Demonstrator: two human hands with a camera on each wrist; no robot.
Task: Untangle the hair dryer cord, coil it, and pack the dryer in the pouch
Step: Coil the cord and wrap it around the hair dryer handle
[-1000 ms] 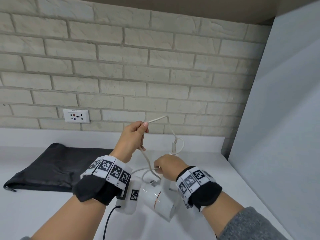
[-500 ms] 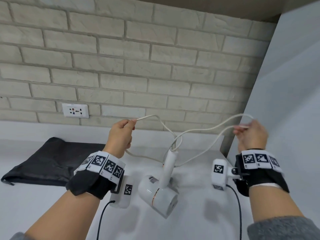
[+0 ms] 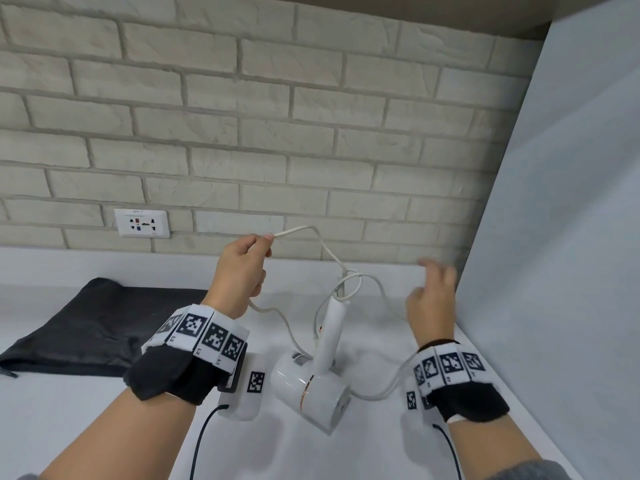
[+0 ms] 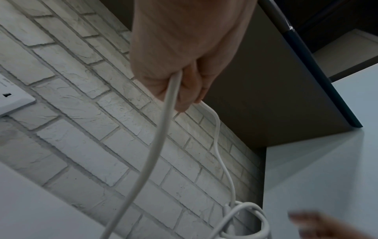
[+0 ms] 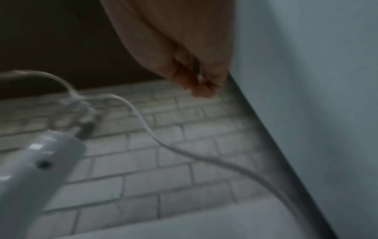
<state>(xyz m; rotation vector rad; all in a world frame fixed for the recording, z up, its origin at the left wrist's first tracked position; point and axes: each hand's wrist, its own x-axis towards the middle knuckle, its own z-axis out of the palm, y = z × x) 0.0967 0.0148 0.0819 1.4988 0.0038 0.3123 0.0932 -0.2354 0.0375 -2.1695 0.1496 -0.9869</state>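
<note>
A white hair dryer (image 3: pixel 311 386) lies on the white counter (image 3: pixel 69 410) with its handle (image 3: pixel 332 323) pointing up and back; the handle (image 5: pixel 40 161) also fills the lower left of the right wrist view. Its white cord (image 3: pixel 298 230) loops in a tangle (image 3: pixel 349 282) at the handle's end. My left hand (image 3: pixel 256 251) is raised and grips the cord (image 4: pixel 161 137) in its fist (image 4: pixel 184 90). My right hand (image 3: pixel 429 289) is blurred beside the tangle, with its fingers (image 5: pixel 196 77) loosely curled and holding nothing. One slack strand (image 5: pixel 155 137) runs under that wrist. A dark pouch (image 3: pixel 93 323) lies flat at the left.
A brick wall with a socket (image 3: pixel 142 223) backs the counter. A tall grey panel (image 3: pixel 554 237) closes off the right side, close to my right hand. Black cables (image 3: pixel 201 438) hang from both wrist cameras.
My right hand has let go of the cord and dropped down and leftwards. The strand it had stretched now sags onto the counter. My left hand keeps its grip, slightly higher.
</note>
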